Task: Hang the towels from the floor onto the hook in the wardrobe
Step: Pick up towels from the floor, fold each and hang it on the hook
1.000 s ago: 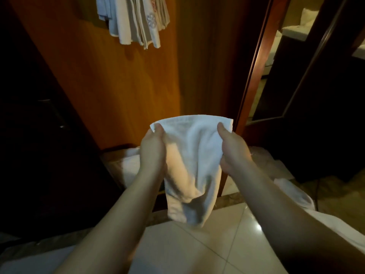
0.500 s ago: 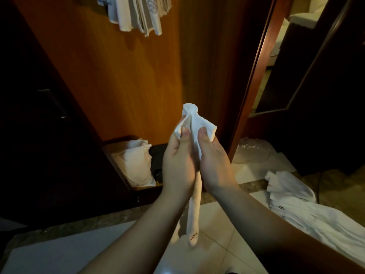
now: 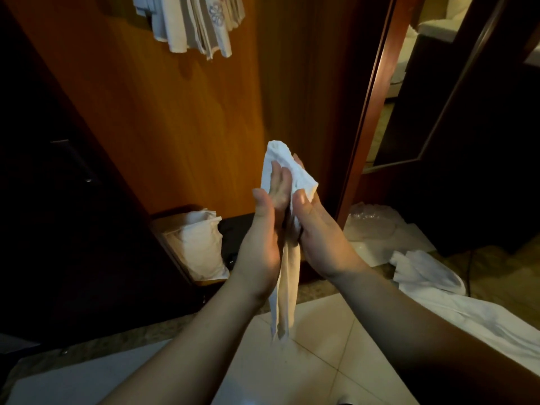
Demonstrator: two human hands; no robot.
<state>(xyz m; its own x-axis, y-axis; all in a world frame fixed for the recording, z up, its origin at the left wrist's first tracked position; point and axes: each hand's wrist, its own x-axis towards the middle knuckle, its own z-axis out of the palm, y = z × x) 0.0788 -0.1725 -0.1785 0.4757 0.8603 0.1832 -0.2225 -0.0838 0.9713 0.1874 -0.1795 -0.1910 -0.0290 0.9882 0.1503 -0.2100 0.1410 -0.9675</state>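
A small white towel [image 3: 287, 276] is bunched lengthwise between my two hands, its top corner sticking up above my fingers and its tail hanging toward the floor. My left hand [image 3: 264, 238] presses its fingers against the towel's left side. My right hand [image 3: 318, 235] grips the cloth from the right, thumb curled over the fold. Several white towels [image 3: 201, 21] hang high on the wooden wardrobe panel; the hook itself is hidden behind them. More white towels [image 3: 432, 276] lie in a heap on the floor at the right.
A white bag [image 3: 201, 247] sits in a wooden box on the wardrobe floor beside a dark object. A reddish door frame [image 3: 365, 112] and mirrored door stand to the right. Crumpled plastic [image 3: 374, 223] lies by the doorway. Pale floor tiles [image 3: 315, 361] lie below.
The towel was spread flat between both hands a second ago; it has since been gathered into a narrow bunch as my hands came together. Lately my left fingers slid higher on the cloth.
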